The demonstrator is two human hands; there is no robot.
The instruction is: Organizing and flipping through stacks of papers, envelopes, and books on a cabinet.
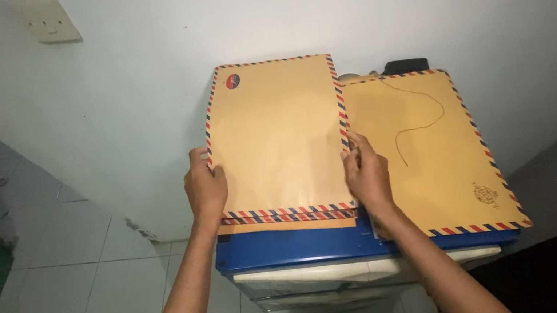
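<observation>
your left hand (205,188) grips the left edge of a stack of brown striped-border envelopes (275,135), at least three by the offset bottom edges, on a blue-topped appliance (285,248). your right hand (367,174) pinches its right edge. one more envelope (433,155) lies just right, a string (420,117) on it.

Both arms out; L hand (206,189) & R hand (367,174) fingers curled, gripping.

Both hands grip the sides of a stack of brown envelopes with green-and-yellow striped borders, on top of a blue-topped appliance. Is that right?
Not quite. The head view shows the borders striped red and blue, not green and yellow. The rest holds: the left hand and right hand grip the sides of the stack of brown envelopes on the blue-topped appliance.
</observation>
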